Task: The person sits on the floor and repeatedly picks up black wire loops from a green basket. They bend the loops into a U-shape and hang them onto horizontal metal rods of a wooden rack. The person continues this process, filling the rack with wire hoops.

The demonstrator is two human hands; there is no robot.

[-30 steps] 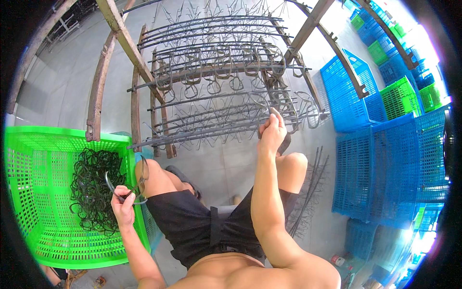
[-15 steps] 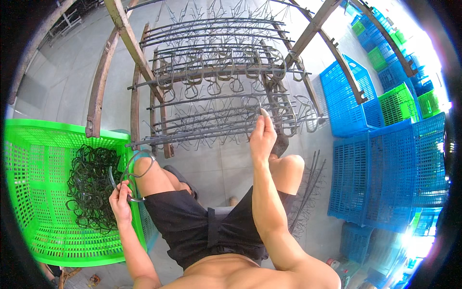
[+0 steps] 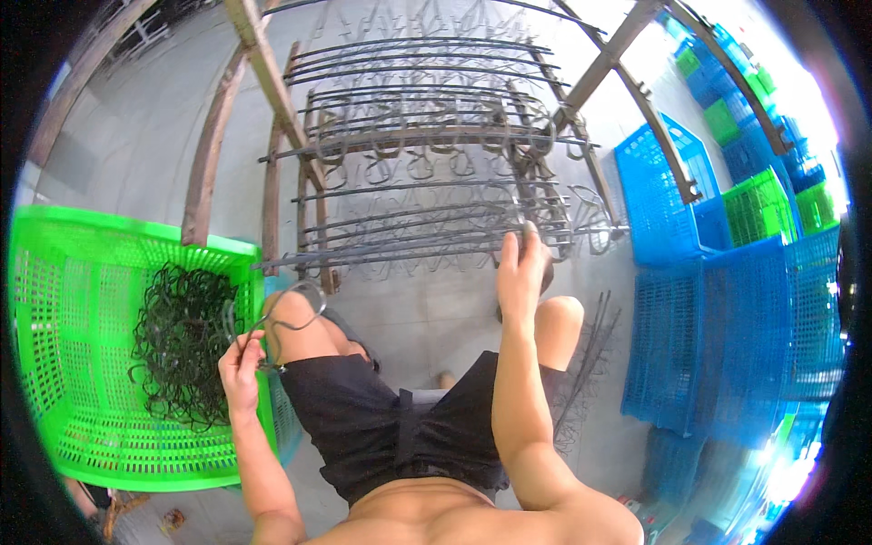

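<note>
Thin curved grey loops (image 3: pixel 307 295) are pinched in my left hand (image 3: pixel 241 371), which is held over my left thigh beside the green basket's rim. My right hand (image 3: pixel 522 277) is reaching forward to the front of the rack, its thumb and fingers closed on a slim curved grey loop (image 3: pixel 519 204); the motion blurs its outline. Several similar loops (image 3: pixel 595 227) hang from the dark rods (image 3: pixel 409 218) of the rack around it. A tangled pile of dark curved loops (image 3: pixel 186 345) lies in the green basket (image 3: pixel 82 363) at my left.
Brown metal posts (image 3: pixel 211 145) and beams (image 3: pixel 607 59) frame the rack. Blue crates (image 3: pixel 663 345) stand at the right, with green crates (image 3: pixel 758 209) behind them. Thin spiky rods (image 3: pixel 586 359) lie on the floor beside my right knee.
The whole view has shifted slightly. My right hand has moved a little to the right along the rack's front rods. The loops in my left hand have turned and now extend over my knee.
</note>
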